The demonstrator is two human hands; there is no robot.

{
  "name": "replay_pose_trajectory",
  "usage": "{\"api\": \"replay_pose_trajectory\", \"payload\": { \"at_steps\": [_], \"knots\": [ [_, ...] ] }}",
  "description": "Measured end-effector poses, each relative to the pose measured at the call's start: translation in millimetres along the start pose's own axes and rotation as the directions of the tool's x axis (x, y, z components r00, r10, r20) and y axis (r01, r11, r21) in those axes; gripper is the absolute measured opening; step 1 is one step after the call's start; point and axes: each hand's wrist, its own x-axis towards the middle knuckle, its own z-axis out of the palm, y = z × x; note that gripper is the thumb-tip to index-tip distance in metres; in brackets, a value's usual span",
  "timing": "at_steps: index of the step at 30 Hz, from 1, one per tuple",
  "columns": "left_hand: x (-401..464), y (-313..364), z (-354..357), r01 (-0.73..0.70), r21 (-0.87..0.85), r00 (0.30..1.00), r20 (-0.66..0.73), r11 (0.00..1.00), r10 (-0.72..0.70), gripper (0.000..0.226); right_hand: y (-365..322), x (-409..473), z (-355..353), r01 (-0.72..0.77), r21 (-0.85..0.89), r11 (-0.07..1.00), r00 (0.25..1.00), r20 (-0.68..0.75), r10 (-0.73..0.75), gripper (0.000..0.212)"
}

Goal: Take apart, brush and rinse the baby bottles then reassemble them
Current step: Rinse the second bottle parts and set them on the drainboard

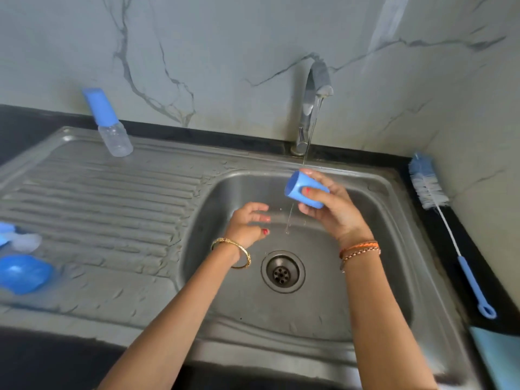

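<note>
My right hand [334, 212] grips a blue bottle cap [302, 191] over the sink basin [380, 277], tilted with its open end to the left, right under the thin stream from the tap [316, 88]. My left hand [249, 225] hovers lower and to the left, fingers loosely curled, holding nothing. An assembled baby bottle [111, 128] with a blue cap stands at the back of the drainboard [98, 198]. Blue bottle parts [24, 273] and a clear piece [26, 242] lie at the drainboard's left edge, blurred.
A blue-handled bottle brush [439, 218] lies on the black counter to the right of the sink, bristles toward the wall. The drain [282, 271] sits in the basin below my hands. A light blue cloth [498, 358] shows at the lower right corner.
</note>
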Motion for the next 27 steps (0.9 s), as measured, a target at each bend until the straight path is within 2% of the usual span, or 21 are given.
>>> {"api": "replay_pose_trajectory", "payload": {
  "at_steps": [1, 2, 3, 4, 5, 6, 7, 9, 11, 12, 13, 14, 15, 16, 17, 18, 19, 21, 22, 24, 27],
  "knots": [
    [-3, -4, -6, 0.008, 0.003, 1.000, -0.022, 1.000, -0.008, 0.046, 14, -1, 2, -0.074, 0.000, 0.997, 0.997, -0.030, 0.074, 0.034],
    [-6, -8, -11, 0.019, 0.009, 0.999, -0.037, 1.000, -0.019, 0.045, 27, -1, 4, -0.139, -0.217, 0.966, 0.988, -0.094, 0.121, 0.034],
    [-11, -13, -17, 0.033, 0.032, 0.998, -0.046, 0.999, -0.032, 0.044, 44, -5, 8, -0.231, -0.615, 0.754, 0.973, -0.143, 0.181, 0.034],
    [-14, -16, -22, 0.042, 0.067, 0.998, -0.047, 0.997, -0.038, 0.042, 62, -5, 7, -0.284, -0.865, 0.414, 0.955, -0.216, 0.205, 0.034],
    [-19, -21, -29, 0.049, 0.112, 0.998, -0.040, 0.992, -0.045, 0.040, 76, -11, 11, -0.262, -0.953, 0.154, 0.952, -0.229, 0.204, 0.035],
    [-22, -24, -36, 0.047, 0.155, 0.998, -0.038, 0.987, -0.042, 0.037, 85, -15, 11, -0.216, -0.975, 0.044, 0.953, -0.200, 0.229, 0.037],
    [-25, -27, -42, 0.037, 0.187, 0.998, -0.048, 0.982, -0.029, 0.034, 86, -15, 9, -0.149, -0.984, 0.097, 0.965, -0.123, 0.233, 0.039],
    [-30, -30, -54, 0.021, 0.217, 0.997, -0.079, 0.976, -0.003, 0.030, 75, -14, 19, -0.069, -0.928, 0.365, 0.992, -0.025, 0.124, 0.042],
    [-35, -30, -63, 0.007, 0.207, 0.994, -0.112, 0.978, 0.017, 0.028, 58, -13, 30, 0.006, -0.694, 0.720, 1.000, -0.018, -0.025, 0.039],
    [-37, -29, -66, -0.003, 0.194, 0.990, -0.136, 0.981, 0.029, 0.026, 51, -14, 36, -0.005, -0.498, 0.867, 0.997, -0.067, -0.032, 0.035],
    [-39, -28, -70, -0.014, 0.187, 0.986, -0.163, 0.982, 0.046, 0.025, 51, -16, 41, -0.042, -0.409, 0.912, 0.996, -0.092, 0.004, 0.030],
    [-42, -27, -73, -0.028, 0.185, 0.980, -0.190, 0.982, 0.064, 0.024, 57, -15, 44, -0.096, -0.440, 0.893, 0.989, -0.146, 0.034, 0.027],
    [-44, -26, -77, -0.043, 0.186, 0.973, -0.216, 0.982, 0.083, 0.024, 65, -13, 47, -0.156, -0.662, 0.733, 0.979, -0.201, 0.026, 0.025],
    [-47, -26, -81, -0.060, 0.188, 0.966, -0.236, 0.980, 0.105, 0.023, 73, -16, 50, -0.222, -0.861, 0.457, 0.973, -0.226, 0.047, 0.027],
    [-49, -26, -85, -0.076, 0.192, 0.961, -0.248, 0.979, 0.123, 0.023, 84, -17, 49, -0.216, -0.965, 0.151, 0.976, -0.215, 0.026, 0.033],
    [-52, -26, -92, -0.089, 0.201, 0.958, -0.252, 0.976, 0.139, 0.022, 93, -19, 54, -0.189, -0.982, 0.022, 0.982, -0.188, 0.021, 0.039],
    [-54, -26, -98, -0.097, 0.212, 0.956, -0.250, 0.972, 0.150, 0.021, 100, -21, 57, -0.138, -0.990, 0.011, 0.990, -0.137, 0.019, 0.045],
    [-57, -26, -114, -0.117, 0.224, 0.954, -0.246, 0.968, 0.172, 0.020, 101, -17, 77, -0.068, -0.972, 0.223, 0.994, -0.085, -0.069, 0.050],
    [-58, -24, -121, -0.133, 0.225, 0.950, -0.249, 0.965, 0.189, 0.019, 95, -14, 90, -0.019, -0.958, 0.285, 0.987, -0.063, -0.146, 0.051],
    [-61, -19, -136, -0.184, 0.223, 0.931, -0.274, 0.957, 0.242, 0.018, 80, -4, 118, 0.101, -0.938, 0.331, 0.947, -0.011, -0.321, 0.055],
    [-66, -6, -166, -0.257, 0.234, 0.881, -0.342, 0.938, 0.326, 0.020, 54, 7, 177, 0.247, -0.802, 0.544, 0.871, -0.062, -0.487, 0.057]
  ]
}}
